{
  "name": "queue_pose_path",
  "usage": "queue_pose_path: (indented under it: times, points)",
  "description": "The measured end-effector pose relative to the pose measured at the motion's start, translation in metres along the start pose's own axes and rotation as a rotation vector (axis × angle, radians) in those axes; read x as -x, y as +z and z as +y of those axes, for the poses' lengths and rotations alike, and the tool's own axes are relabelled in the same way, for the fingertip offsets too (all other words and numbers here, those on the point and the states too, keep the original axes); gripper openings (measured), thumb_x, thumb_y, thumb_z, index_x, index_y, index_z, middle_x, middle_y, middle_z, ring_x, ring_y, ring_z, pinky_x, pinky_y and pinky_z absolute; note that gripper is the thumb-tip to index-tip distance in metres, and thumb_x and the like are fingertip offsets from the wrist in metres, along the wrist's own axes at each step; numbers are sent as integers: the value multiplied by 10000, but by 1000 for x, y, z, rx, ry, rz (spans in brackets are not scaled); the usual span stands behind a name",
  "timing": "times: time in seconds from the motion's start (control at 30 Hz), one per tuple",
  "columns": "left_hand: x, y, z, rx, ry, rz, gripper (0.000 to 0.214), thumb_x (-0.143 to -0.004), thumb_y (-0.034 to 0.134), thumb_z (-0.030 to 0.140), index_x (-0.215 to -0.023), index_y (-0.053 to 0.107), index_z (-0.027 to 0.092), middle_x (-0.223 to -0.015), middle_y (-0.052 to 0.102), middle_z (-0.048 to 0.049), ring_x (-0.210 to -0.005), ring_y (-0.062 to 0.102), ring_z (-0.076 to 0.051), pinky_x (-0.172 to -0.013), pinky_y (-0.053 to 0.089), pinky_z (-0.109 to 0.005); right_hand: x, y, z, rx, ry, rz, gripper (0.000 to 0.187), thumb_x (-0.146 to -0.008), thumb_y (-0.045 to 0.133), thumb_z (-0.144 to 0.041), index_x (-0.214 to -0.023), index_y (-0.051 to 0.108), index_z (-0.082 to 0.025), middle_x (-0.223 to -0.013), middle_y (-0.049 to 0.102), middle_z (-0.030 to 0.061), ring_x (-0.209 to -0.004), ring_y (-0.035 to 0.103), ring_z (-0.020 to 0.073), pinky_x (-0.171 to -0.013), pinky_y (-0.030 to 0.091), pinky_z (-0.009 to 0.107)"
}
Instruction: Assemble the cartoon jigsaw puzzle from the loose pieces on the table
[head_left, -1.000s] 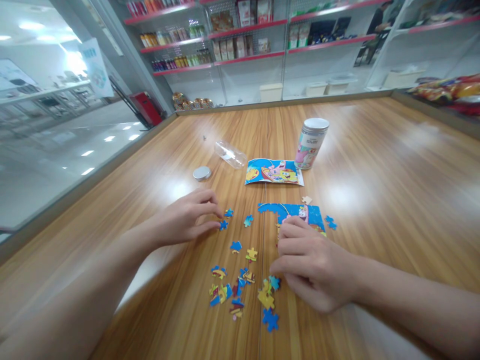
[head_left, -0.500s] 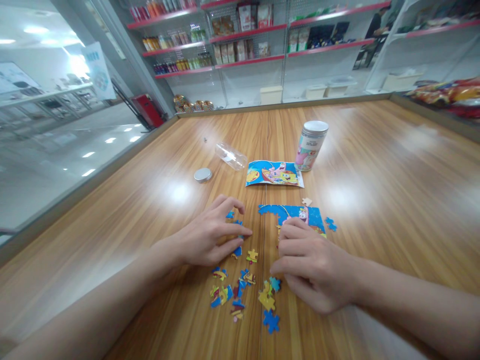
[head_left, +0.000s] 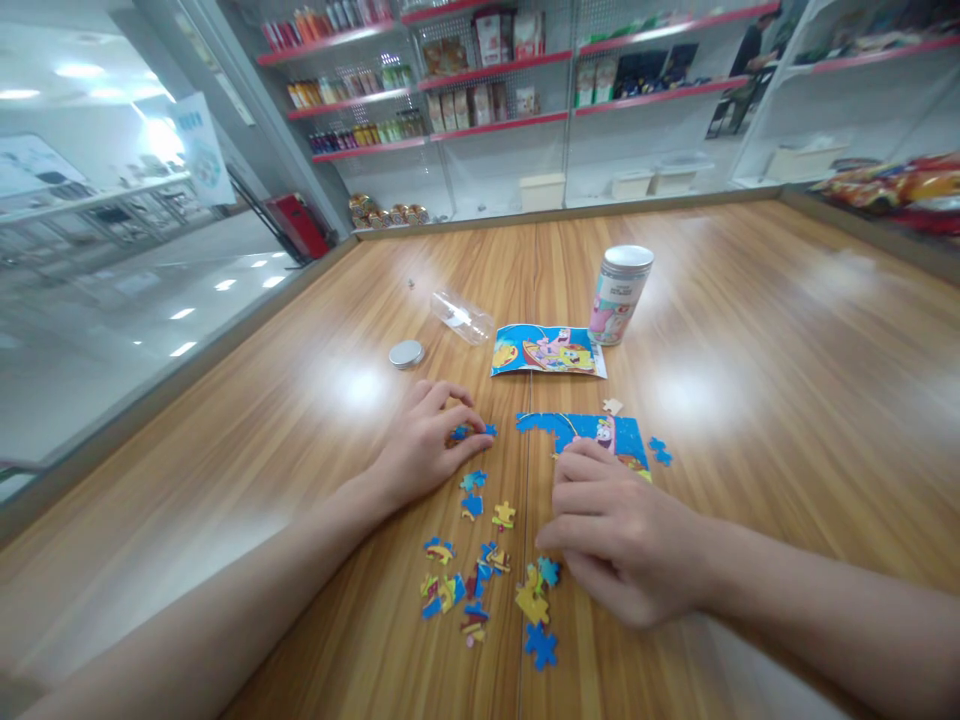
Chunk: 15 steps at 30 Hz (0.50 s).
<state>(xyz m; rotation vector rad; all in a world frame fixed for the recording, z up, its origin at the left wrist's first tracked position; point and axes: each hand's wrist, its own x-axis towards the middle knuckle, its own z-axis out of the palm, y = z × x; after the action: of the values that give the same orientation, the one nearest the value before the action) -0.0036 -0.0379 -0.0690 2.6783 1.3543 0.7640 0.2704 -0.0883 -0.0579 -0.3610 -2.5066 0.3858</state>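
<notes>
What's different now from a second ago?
The left hand moved right; whether it grips a blue jigsaw piece is unclear. A small teal-and-blue jigsaw piece shifted left and nearer the wearer. The right hand stayed at the partly assembled, mostly blue puzzle.

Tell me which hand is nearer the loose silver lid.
Left. The left hand is in front of the lid, not touching; the right hand is farther off, by the joined puzzle pieces.

No text is legible, the print on the can (head_left: 621, 300) and the pale banner (head_left: 204, 152) being too blurred
</notes>
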Motion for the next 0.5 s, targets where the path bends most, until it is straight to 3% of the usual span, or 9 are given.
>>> queue_pose_path:
  times: [0.1,0.27,0.5]
  points:
    - [-17,13,2,6,-40,122,212,-901,667,368,-800,688,183,-1065,605,-70,-1032,509,-233,-979,413,-439,0,1,1,8,7,4,161,-779,537,-94,-837,667,-171,-669,562,22,-713,423,182,-732,287,386]
    - [-33,19,-4,158,-206,302,145,-924,584,257,-884,709,194,-944,634,-44,-944,548,-202,-904,418,-388,3,1,3,45,23,52,145,-778,530,-105,-808,655,-171,-647,515,15,-689,389,175,-721,289,380]
    - [-28,25,-30,549,-502,482,59,-712,587,182,-666,624,173,-715,569,-4,-678,485,-134,-630,375,-273,8,1,5,22,78,86,154,-778,534,-78,-832,652,-160,-672,508,21,-710,391,178,-732,313,379]
